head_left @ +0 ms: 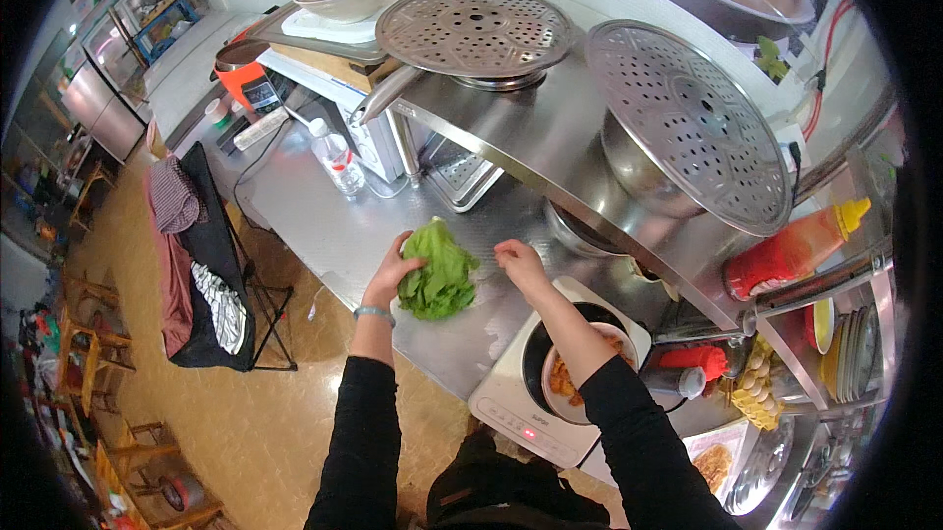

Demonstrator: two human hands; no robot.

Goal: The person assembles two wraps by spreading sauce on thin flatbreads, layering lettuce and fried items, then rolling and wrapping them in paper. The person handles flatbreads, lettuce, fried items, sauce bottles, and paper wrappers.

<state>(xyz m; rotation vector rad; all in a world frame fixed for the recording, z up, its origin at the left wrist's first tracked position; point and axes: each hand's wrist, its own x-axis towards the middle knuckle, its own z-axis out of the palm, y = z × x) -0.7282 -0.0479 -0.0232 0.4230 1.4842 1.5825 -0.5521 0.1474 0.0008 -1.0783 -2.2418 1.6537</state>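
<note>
My left hand (386,277) grips a bunch of green lettuce (437,273) from its left side, over the steel counter (324,225). Thumb and fingers close round the leaves. To the right of the lettuce, and apart from it, is my right hand (521,265) with its fingers curled together. Whether anything small sits between those fingers is hidden. Under my right forearm stands a white induction cooker (511,427) with red lights on its panel. It bears a dark pan (535,348) and a bowl of orange-brown food (560,383), partly covered by my arm.
A steel shelf (471,132) overhangs the counter, bearing perforated steel discs (476,29) on pots. A water bottle (336,162) stands at the back left. Red sauce bottles (796,250) and stacked plates (857,353) are at right. A folding chair (211,265) stands beside the counter.
</note>
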